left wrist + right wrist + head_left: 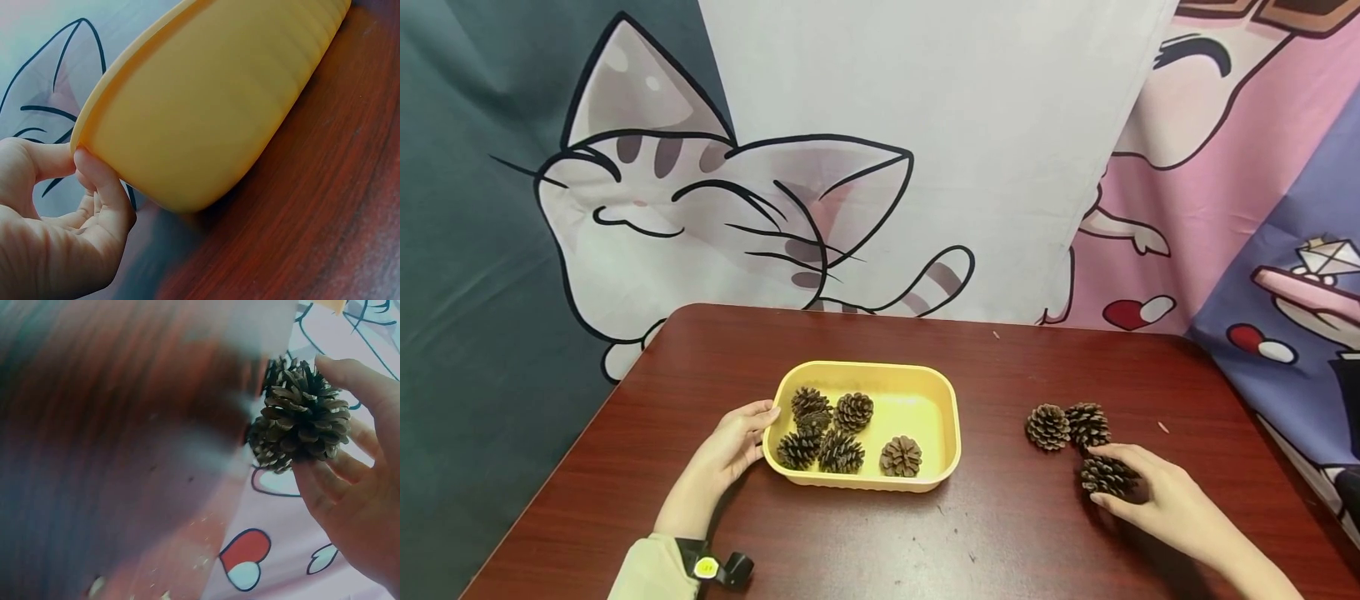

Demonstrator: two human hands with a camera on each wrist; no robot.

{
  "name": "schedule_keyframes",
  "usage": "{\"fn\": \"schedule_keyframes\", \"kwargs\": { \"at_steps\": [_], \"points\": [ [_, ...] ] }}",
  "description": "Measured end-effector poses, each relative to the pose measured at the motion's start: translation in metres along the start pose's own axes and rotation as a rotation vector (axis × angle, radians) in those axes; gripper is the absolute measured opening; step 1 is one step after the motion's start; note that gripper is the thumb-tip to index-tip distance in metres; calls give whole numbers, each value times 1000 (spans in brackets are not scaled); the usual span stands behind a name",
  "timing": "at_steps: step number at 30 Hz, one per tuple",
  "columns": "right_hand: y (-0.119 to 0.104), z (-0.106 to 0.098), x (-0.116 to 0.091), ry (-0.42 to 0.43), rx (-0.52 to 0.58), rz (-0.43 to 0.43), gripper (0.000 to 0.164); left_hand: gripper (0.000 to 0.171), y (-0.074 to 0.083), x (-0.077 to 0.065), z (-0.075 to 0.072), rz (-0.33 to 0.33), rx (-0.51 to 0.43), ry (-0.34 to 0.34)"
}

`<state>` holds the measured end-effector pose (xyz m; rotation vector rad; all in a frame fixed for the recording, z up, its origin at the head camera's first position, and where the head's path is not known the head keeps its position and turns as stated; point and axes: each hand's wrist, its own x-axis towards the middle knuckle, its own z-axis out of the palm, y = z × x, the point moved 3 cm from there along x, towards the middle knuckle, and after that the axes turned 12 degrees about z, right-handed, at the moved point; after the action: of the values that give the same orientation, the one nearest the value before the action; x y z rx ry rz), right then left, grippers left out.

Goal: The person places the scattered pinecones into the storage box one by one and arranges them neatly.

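My left hand [737, 440] pinches the left rim of a yellow plastic basin [917, 375]; in the left wrist view, thumb and finger meet at the lip of the basin [206, 112]. Several brown pine cones lie inside, most toward the left, with one pine cone [901, 457] apart near the front. At the right of the table my right hand [1157, 492] holds a pine cone [1107, 475] between thumb and fingers. The right wrist view shows this pine cone [306, 419] within the grasp, other cones partly hidden behind it.
Two more pine cones, one at the left [1047, 427] and one at the right [1087, 425], sit side by side just beyond the right hand. Small bits of debris dot the reddish-brown table [880, 542]. A cartoon-printed cloth [1000, 167] hangs behind the table's far edge.
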<state>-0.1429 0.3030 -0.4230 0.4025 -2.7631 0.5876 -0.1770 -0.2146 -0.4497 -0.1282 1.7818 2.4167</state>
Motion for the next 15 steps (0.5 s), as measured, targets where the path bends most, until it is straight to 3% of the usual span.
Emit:
{"fn": "schedule_keyframes", "kwargs": {
  "at_steps": [15],
  "points": [
    [-44, 2, 39, -36, 49, -105, 55, 13, 0, 1, 1, -3, 26, 23]
  ]
}}
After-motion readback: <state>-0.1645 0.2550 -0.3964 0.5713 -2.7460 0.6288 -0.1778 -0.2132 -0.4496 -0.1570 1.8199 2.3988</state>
